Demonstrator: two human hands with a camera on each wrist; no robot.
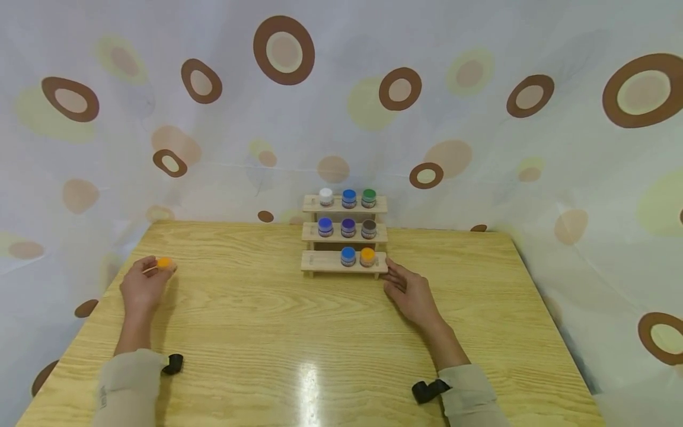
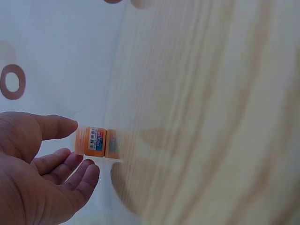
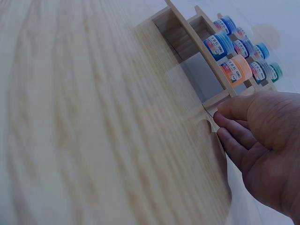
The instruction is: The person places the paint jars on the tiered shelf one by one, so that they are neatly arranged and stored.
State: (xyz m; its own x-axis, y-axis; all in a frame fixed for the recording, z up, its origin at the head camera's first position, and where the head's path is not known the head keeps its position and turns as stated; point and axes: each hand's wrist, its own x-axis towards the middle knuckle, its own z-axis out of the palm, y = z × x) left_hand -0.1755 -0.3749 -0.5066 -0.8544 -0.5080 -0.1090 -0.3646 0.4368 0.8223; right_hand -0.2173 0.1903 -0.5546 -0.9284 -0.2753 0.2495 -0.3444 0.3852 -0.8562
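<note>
At the left of the table my left hand (image 1: 145, 283) pinches the lid of a small orange paint jar (image 1: 164, 262) between thumb and fingertips. In the left wrist view this labelled jar (image 2: 95, 141) stands upright on the tabletop. My right hand (image 1: 413, 295) grips the right end of the lowest step of a wooden three-step rack (image 1: 322, 261); the exact finger contact is partly hidden. That step holds a blue paint jar (image 1: 348, 256) and a yellow-orange paint jar (image 1: 367, 257), the latter close to my right fingers.
Blue-violet (image 1: 325, 227), purple (image 1: 348, 228) and dark brown (image 1: 369, 229) jars sit on the middle step. On the top step are white (image 1: 326, 197), blue (image 1: 349, 198) and green (image 1: 369, 198) jars. A patterned curtain (image 1: 341, 136) hangs behind the wooden table (image 1: 267, 344).
</note>
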